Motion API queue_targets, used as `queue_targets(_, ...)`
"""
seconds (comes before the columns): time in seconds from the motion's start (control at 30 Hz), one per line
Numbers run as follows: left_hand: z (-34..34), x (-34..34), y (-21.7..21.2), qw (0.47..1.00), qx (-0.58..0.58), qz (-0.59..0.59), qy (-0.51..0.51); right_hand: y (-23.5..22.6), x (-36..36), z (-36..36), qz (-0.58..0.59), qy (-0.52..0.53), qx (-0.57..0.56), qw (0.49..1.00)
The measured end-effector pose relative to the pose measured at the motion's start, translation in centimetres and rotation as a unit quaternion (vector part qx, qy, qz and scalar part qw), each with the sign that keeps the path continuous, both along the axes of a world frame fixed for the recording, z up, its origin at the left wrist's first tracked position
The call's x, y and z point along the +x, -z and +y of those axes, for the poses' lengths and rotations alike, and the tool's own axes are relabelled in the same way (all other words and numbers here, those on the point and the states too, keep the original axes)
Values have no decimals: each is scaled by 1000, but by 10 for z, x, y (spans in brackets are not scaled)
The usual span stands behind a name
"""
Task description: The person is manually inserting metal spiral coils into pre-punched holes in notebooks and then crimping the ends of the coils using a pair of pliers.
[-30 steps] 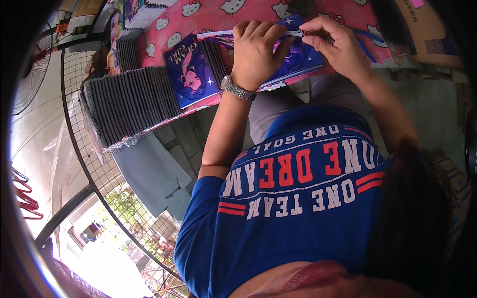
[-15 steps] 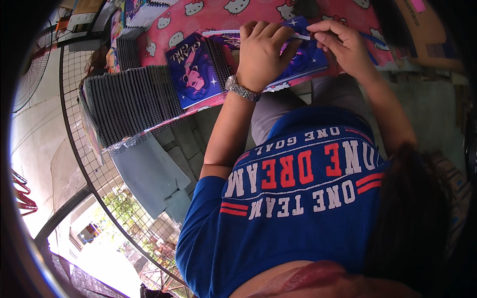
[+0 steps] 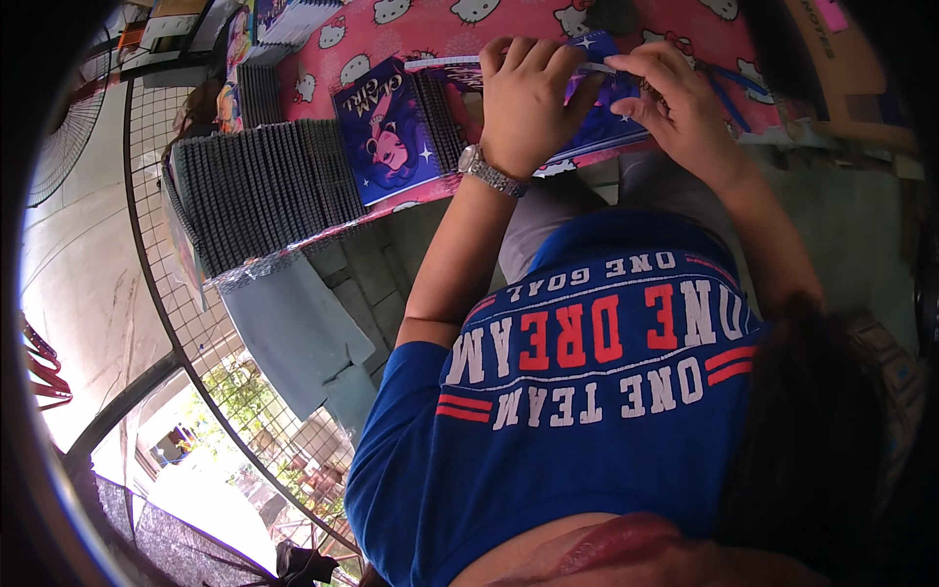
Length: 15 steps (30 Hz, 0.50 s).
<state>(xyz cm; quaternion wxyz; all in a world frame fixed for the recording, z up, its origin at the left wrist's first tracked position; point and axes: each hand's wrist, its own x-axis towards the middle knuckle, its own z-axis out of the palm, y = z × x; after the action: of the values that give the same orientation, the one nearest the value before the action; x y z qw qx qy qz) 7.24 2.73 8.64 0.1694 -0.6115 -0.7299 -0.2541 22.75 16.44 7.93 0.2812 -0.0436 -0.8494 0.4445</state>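
My left hand (image 3: 533,98) is closed over the top of a notebook with a purple and blue cover (image 3: 602,117), its fingers bent across the white edge (image 3: 445,63). At the right end of that edge, my right hand (image 3: 675,112) is curled with index finger and thumb close to the corner. Whatever lies between those fingers is small and dark, and I cannot make it out. Left of my hands, a coil-bound notebook with a blue illustrated cover (image 3: 386,137) lies on top of others, black coils showing.
A long row of black-coiled notebooks (image 3: 264,186) lines the table's left side. More booklets (image 3: 293,24) are stacked behind. A pink patterned cloth (image 3: 430,29) covers the table. Blue tool handles (image 3: 729,98) lie right of my hand; a cardboard box (image 3: 851,68) stands beyond.
My left hand has shifted slightly right along the notebook's edge. My right thumb has moved down and further from the index fingertip. The whole view has also shifted a little.
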Motion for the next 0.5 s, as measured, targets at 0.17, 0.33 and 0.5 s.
queue_targets(0.17, 9, 11, 14, 1000, 4, 19, -2, 10, -3, 8, 1, 50, 76, 996)
queue_targets(0.33, 9, 22, 0, 999, -9, 23, -28, -10, -4, 23, -76, 2, -12, 997)
queue_targets(0.5, 3, 22, 2, 999, -8, 27, -19, -24, -2, 22, -88, -39, -4, 995)
